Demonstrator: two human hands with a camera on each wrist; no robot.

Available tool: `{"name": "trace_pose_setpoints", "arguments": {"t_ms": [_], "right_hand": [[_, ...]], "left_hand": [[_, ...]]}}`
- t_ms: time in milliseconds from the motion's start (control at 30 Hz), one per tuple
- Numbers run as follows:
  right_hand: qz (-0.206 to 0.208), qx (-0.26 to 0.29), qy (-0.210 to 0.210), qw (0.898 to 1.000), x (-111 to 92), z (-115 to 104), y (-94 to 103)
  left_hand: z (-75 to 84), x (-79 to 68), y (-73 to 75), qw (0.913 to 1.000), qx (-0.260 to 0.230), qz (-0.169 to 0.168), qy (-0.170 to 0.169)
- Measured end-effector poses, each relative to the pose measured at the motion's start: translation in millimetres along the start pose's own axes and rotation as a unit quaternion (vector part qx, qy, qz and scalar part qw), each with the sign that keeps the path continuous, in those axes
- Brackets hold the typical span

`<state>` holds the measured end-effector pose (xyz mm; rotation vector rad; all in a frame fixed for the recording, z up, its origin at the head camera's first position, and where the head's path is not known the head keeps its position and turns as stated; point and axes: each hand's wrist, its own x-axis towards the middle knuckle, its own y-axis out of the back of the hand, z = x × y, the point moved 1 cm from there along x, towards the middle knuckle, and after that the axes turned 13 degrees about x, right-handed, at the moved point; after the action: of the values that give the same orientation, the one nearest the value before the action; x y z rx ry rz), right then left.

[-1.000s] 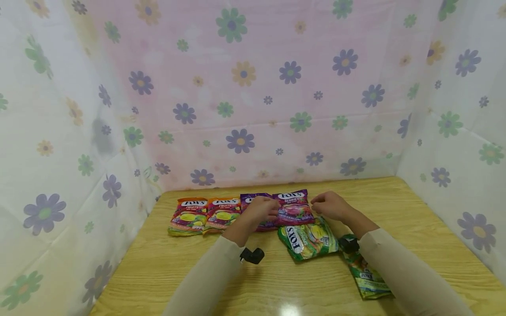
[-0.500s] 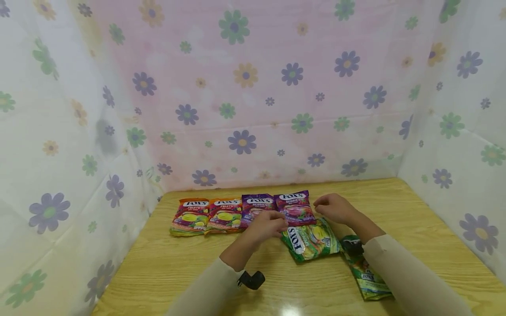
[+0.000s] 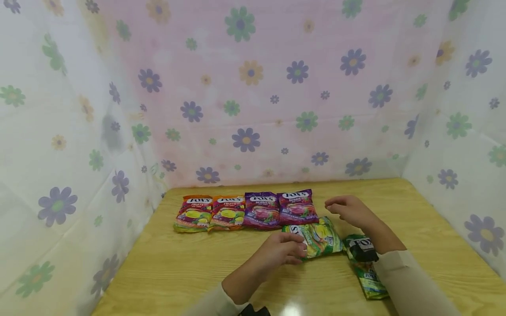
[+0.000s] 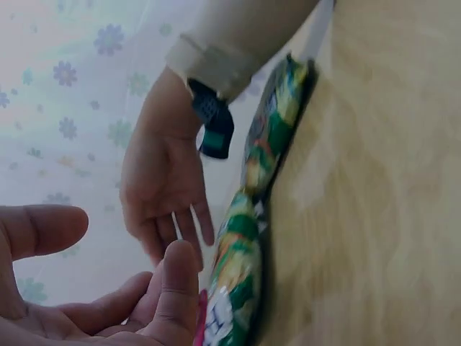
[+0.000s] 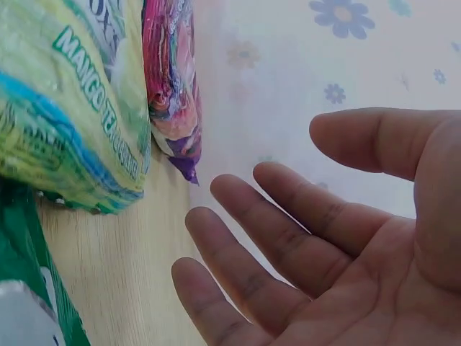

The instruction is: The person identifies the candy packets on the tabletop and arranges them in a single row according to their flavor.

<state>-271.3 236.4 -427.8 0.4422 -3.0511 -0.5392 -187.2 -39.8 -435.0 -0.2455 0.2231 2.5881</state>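
My left hand hovers at the left end of a green candy bag and overlaps its logo in the head view. The left wrist view shows that hand's thumb and fingers apart, with nothing between them. My right hand, fingers loosely extended and holding nothing, is above the table to the right of the purple berries bags. A second green candy bag lies under my right wrist, partly hidden by the wrist camera and sleeve. In the right wrist view, the green bag and a purple bag stand left of my fingers.
Along the back of the wooden table lies a row: two orange fruits bags at left, then a purple berries bag and another purple bag beside it. A flowered cloth encloses the table's back and sides.
My left hand has come back from over the purple bags toward the left end of the green bag. My right hand has shifted slightly right, away from the purple bag.
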Motion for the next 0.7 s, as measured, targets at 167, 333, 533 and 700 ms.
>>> {"name": "trace_pose_setpoints", "arguments": {"t_ms": [167, 333, 533, 700], "right_hand": [[-0.001, 0.002, 0.001, 1.000, 0, 3, 0.8], [-0.001, -0.013, 0.008, 1.000, -1, 8, -5.3], [0.004, -0.038, 0.008, 0.999, 2, 13, -13.2], [0.001, -0.035, -0.001, 0.999, 4, 16, -18.1]], "left_hand": [[-10.2, -3.4, -14.1, 0.9965, -0.080, -0.019, 0.014], [-23.6, -5.7, -25.5, 0.9878, -0.144, -0.056, 0.022], [-33.6, -8.0, -32.0, 0.9737, -0.191, -0.098, 0.075], [-38.7, -6.5, -33.6, 0.9599, -0.237, -0.095, 0.115]]}}
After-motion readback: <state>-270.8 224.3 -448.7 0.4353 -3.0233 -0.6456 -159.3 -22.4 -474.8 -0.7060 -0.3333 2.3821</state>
